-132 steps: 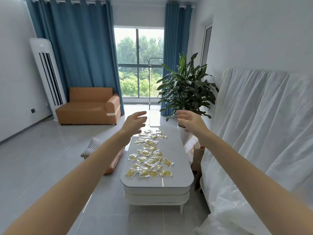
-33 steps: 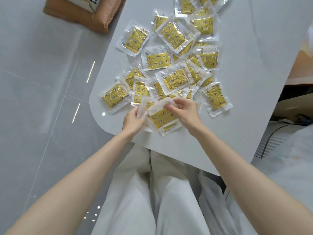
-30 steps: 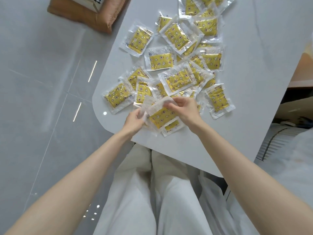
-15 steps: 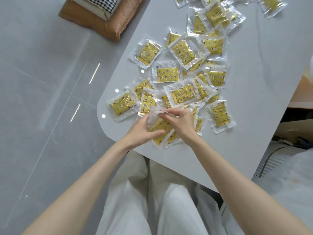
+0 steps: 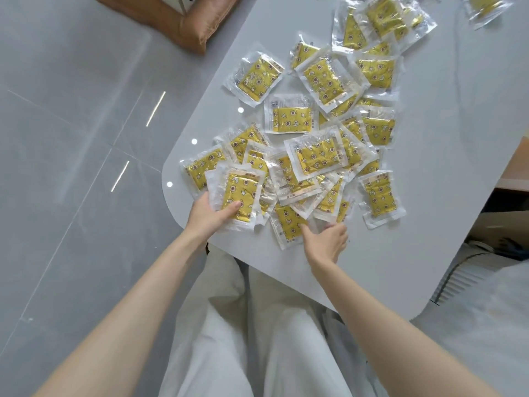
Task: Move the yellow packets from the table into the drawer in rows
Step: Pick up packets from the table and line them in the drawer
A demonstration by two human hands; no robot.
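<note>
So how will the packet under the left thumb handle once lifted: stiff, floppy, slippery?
Probably light and floppy: the packet is a thin clear wrapper around a flat yellow pad, which the left hand grips with its thumb on top. Likely slippery: its glossy film glints, and neighbouring packets lie overlapped. Unlikely to roll; it is flat.

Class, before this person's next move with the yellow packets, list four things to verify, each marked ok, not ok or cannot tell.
1. Left hand has a grip on the held packet: ok, thumb on top.
2. Right hand has a grip on the near packet: cannot tell; it touches it.
3. Other packets lie separate on the table: not ok, they overlap.
4. Drawer open and within reach: cannot tell, not in view.
</note>
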